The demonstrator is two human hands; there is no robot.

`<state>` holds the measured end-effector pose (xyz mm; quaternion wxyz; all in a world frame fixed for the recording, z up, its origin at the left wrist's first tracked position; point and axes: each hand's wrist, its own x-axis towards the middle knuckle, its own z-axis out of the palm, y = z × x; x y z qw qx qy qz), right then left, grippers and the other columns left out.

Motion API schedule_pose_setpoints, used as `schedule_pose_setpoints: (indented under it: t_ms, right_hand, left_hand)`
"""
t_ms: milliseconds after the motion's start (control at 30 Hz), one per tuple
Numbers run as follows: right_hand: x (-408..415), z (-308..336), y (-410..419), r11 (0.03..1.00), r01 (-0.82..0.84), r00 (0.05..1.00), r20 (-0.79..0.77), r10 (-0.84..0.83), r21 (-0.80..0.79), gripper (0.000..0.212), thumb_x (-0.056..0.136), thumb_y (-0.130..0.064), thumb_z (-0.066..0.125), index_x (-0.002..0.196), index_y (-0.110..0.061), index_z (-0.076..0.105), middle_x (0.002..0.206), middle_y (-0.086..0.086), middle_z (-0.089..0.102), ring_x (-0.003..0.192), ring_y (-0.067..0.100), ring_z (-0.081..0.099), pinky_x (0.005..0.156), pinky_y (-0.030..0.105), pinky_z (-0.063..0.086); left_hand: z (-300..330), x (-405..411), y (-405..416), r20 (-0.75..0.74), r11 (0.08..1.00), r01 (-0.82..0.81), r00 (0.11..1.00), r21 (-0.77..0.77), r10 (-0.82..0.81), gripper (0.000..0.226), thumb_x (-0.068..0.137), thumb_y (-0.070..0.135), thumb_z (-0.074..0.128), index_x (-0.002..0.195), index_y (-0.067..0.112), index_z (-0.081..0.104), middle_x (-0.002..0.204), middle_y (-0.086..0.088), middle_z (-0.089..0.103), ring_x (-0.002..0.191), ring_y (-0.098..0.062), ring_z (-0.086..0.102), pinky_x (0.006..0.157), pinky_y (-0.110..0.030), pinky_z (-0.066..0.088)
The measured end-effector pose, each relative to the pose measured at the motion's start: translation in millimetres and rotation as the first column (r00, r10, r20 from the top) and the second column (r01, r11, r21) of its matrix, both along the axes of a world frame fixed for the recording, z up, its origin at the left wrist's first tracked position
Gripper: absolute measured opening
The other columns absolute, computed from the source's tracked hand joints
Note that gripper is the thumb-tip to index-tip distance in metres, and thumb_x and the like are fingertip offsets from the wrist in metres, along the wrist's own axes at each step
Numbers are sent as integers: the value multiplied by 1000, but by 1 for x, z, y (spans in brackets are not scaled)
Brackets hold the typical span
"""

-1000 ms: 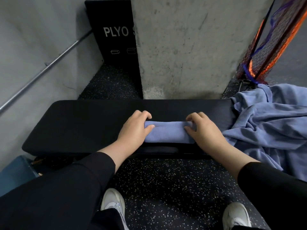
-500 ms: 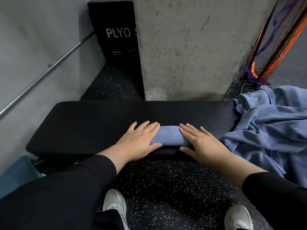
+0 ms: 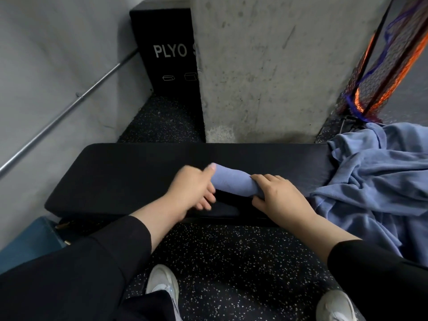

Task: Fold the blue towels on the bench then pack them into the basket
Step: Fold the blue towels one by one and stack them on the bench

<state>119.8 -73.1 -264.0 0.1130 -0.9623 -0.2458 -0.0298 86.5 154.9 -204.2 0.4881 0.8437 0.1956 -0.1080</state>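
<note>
Left hand (image 3: 190, 188) grips the near-left end of the folded towel (image 3: 234, 181), thumb on top, fingers curled beneath. The right hand (image 3: 278, 195) clasps the other end, fingers wrapped over it. The towel sits mid-tabletop (image 3: 120, 172), looking lifted at its left end. It looks soft, light and floppy, so holding both ends seems wise. Loose pile (image 3: 375, 181) at right, speckled floor (image 3: 231, 262) near, concrete pillar (image 3: 266, 66) behind.

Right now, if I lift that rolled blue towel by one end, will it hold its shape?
Probably not: the rolled towel is soft cloth, so it would likely sag. With both hands gripping it, left hand and right hand, it looks light.
</note>
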Motion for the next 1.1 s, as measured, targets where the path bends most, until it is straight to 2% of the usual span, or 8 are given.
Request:
schedule_pose_setpoints:
  t_ms: [67,167,367,500,633,833,967,1100]
  right_hand:
    - [-2,2,6,999,33,999,17,-34,19,37,85,-35,56,118,-18,59,91,3,66,83,30,60,72,41,49]
    - [-11,5,16,998,24,997,70,-28,51,28,83,-33,55,103,-14,60,81,5,63,75,32,59,62,40,46]
    - [-35,24,41,997,-80,987,143,78,6,51,85,-59,48,121,-24,57,104,-3,62,88,25,59,68,40,48]
    - [-37,44,54,882,105,988,-151,-39,460,52,86,-66,53,122,-29,56,118,-12,53,105,8,52,86,30,45]
    - [-28,61,68,569,513,703,-695,151,642,65,86,-56,69,139,-21,52,121,-10,69,109,5,66,97,29,52]
    - [-29,64,106,409,615,576,-739,350,674,26,94,-25,69,117,-10,69,106,3,77,98,18,74,78,29,58]
    - [-29,61,139,379,623,603,-729,325,684,26,92,-16,72,117,-12,68,107,7,76,82,12,74,60,20,54]
    - [-30,56,174,371,614,586,-717,377,697,40,90,-14,74,128,-20,60,113,7,73,95,22,74,69,34,61]
  left_hand:
    - [-1,-8,-16,-226,962,-54,974,-266,-8,59,105,53,43,109,-3,64,83,-19,76,68,-31,75,54,-31,58]
    - [-9,-7,-26,-260,827,-238,959,-510,117,61,103,48,51,137,-2,49,116,-28,68,96,-36,73,77,-38,63]
    - [-6,9,-25,-173,626,-345,932,-700,319,42,98,38,64,124,6,61,108,-15,76,98,-28,75,88,-43,59]
    - [1,11,-8,-105,652,-312,936,-691,337,42,93,33,72,122,4,62,109,-16,75,101,-31,74,92,-45,59]
    - [10,4,6,-35,692,-199,969,-694,243,36,91,30,74,119,8,65,106,-14,77,98,-30,75,89,-46,60]
    - [4,-1,38,31,791,-185,968,-583,249,46,85,38,80,120,12,64,106,-13,77,93,-31,76,86,-56,60]
    - [5,-6,72,4,789,-205,967,-579,254,48,93,55,65,117,14,68,106,-7,77,98,-25,75,92,-48,59]
    - [-1,-15,110,69,886,-171,973,-430,222,34,95,44,67,117,19,66,107,-3,76,97,-20,74,92,-50,59]
